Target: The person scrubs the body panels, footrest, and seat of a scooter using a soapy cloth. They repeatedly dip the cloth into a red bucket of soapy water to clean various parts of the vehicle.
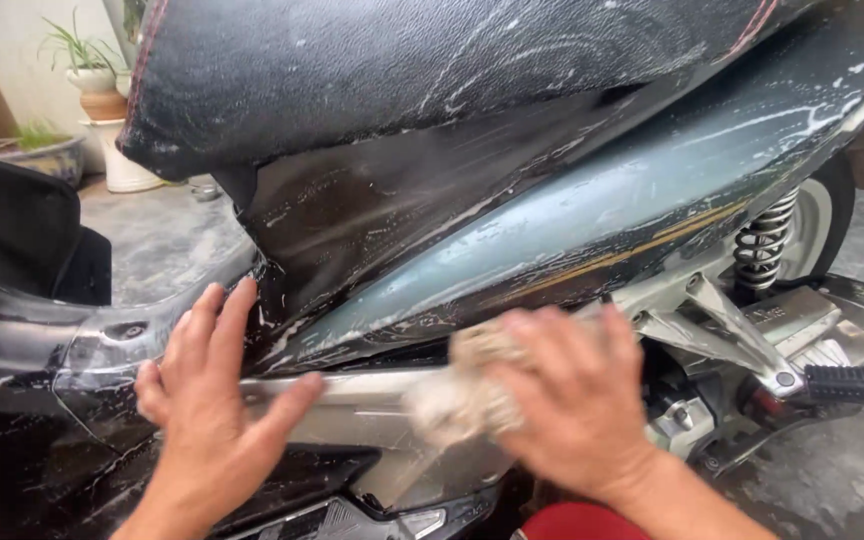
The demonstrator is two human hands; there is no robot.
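Head view | right hand grips soapy sponge – blurred, probably; left hand open, flat on scooter panel; footpeg beside

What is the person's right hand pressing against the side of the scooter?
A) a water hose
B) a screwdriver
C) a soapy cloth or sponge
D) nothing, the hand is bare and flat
C: the right hand grips a pale, sudsy cloth against the scooter's silver lower panel, while the left hand rests flat and empty.

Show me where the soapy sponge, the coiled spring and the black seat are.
sponge [462, 385], head view, on its foamy front edge beside the right hand [572, 410].
spring [764, 243], head view, mid coils.
seat [372, 60], head view, wet black side.
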